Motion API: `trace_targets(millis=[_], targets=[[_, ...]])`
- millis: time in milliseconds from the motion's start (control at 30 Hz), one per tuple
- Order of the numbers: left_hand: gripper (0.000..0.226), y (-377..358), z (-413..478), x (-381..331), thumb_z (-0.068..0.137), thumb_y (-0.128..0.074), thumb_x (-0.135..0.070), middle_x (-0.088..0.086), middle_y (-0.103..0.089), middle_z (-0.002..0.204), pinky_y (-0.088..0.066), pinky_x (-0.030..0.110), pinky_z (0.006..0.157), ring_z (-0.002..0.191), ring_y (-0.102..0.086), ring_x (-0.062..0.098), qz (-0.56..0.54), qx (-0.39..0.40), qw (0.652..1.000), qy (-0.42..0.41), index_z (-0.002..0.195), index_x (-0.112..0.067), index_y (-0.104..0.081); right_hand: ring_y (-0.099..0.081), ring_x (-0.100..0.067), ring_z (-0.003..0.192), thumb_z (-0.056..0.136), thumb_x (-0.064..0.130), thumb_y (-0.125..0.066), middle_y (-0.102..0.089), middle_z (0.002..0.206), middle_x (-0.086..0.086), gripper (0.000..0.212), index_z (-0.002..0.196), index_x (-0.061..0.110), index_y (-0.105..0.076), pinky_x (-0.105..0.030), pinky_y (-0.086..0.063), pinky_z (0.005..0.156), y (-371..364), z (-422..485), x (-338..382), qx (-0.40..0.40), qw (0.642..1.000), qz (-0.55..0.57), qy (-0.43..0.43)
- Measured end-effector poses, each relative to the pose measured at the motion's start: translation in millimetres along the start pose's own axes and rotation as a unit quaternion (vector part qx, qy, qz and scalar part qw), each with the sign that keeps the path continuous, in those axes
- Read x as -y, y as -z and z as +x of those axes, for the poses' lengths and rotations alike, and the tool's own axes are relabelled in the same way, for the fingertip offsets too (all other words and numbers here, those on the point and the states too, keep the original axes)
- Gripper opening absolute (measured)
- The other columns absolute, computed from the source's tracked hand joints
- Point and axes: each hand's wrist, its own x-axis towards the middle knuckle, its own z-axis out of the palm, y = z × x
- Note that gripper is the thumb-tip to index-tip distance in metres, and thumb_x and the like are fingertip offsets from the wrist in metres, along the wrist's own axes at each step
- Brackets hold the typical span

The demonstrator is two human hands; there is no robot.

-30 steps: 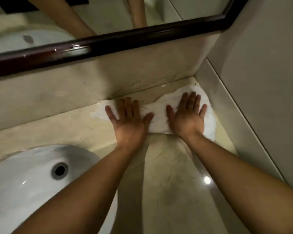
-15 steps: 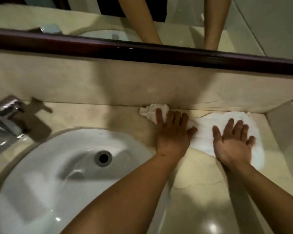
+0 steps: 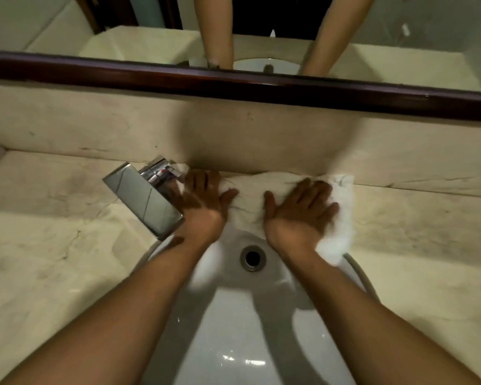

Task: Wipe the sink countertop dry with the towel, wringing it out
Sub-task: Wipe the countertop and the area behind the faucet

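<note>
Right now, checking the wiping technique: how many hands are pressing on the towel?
2. The left hand presses the towel beside the faucet; the right hand presses its right part.

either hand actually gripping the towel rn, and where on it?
No grip. Left hand and right hand press flat on the towel, left near its faucet end, right toward the other end, fingers straight.

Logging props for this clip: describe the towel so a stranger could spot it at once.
Find the white sink basin below the dark-framed mirror. Along the countertop strip behind it, against the backsplash, lies the white towel, spread flat under the left hand and right hand. It is the only soft, crumpled thing, right of the chrome faucet.
</note>
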Motion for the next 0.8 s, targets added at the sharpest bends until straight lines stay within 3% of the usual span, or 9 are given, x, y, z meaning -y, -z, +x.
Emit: trace_targets(millis=[133, 300, 433, 533, 633, 800], targets=[[0.053, 6, 6, 13, 0.097, -0.048, -0.049, 0.026, -0.054, 0.127, -0.023, 0.046, 0.102, 0.119, -0.049, 0.044, -0.041, 0.012, 0.997, 0.064, 0.12, -0.003, -0.059, 0.004, -0.047, 0.155, 0.099, 0.066, -0.015, -0.003, 0.165, -0.035, 0.095, 0.159, -0.007, -0.004, -0.064, 0.004, 0.122, -7, -6, 38, 0.006, 0.999, 0.039, -0.006], [0.049, 8, 0, -2, 0.102, -0.043, -0.046, 0.031, -0.055, 0.12, -0.033, 0.058, 0.104, 0.107, -0.055, 0.047, 0.071, -0.019, 0.996, 0.045, 0.115, -0.001, -0.056, 0.014, -0.041, 0.155, 0.102, 0.065, -0.016, 0.005, 0.168, -0.027, 0.09, 0.161, 0.0, 0.003, -0.061, 0.011, 0.122, -2, -2, 11, 0.016, 0.998, 0.041, 0.045], [0.052, 7, 4, -29, 0.102, -0.037, -0.049, 0.025, -0.057, 0.113, -0.025, 0.068, 0.112, 0.116, -0.05, 0.043, 0.068, 0.014, 0.997, 0.03, 0.115, -0.002, -0.055, 0.015, -0.037, 0.156, 0.102, 0.064, -0.017, 0.009, 0.169, -0.022, 0.087, 0.162, 0.005, 0.005, -0.061, 0.012, 0.122, 4, 9, -15, 0.022, 0.997, 0.066, 0.022], [0.05, -4, 6, -79, 0.103, -0.041, -0.049, 0.023, -0.06, 0.111, -0.019, 0.066, 0.117, 0.116, -0.051, 0.041, 0.043, 0.008, 0.999, -0.022, 0.113, -0.003, -0.058, 0.009, -0.034, 0.157, 0.103, 0.062, -0.021, 0.005, 0.17, -0.021, 0.085, 0.162, 0.005, 0.002, -0.061, 0.005, 0.123, 10, 22, -67, -0.001, 0.998, 0.067, -0.014], [0.049, -14, 4, -142, 0.099, -0.044, -0.052, 0.02, -0.06, 0.114, -0.014, 0.066, 0.119, 0.118, -0.049, 0.038, 0.007, 0.027, 0.999, -0.021, 0.114, -0.007, -0.06, 0.01, -0.03, 0.158, 0.103, 0.063, -0.018, 0.006, 0.171, -0.015, 0.082, 0.163, 0.011, 0.002, -0.058, 0.003, 0.124, 18, 40, -132, 0.003, 0.998, 0.061, -0.034], [0.053, -30, -21, -248, 0.092, -0.054, -0.051, 0.022, -0.066, 0.113, -0.014, 0.064, 0.118, 0.116, -0.057, 0.039, -0.038, 0.037, 0.994, -0.097, 0.114, -0.004, -0.067, 0.008, -0.027, 0.158, 0.1, 0.071, -0.012, 0.008, 0.172, -0.006, 0.082, 0.164, 0.022, 0.003, -0.055, -0.001, 0.126, 31, 42, -261, 0.006, 0.998, 0.021, -0.055]])
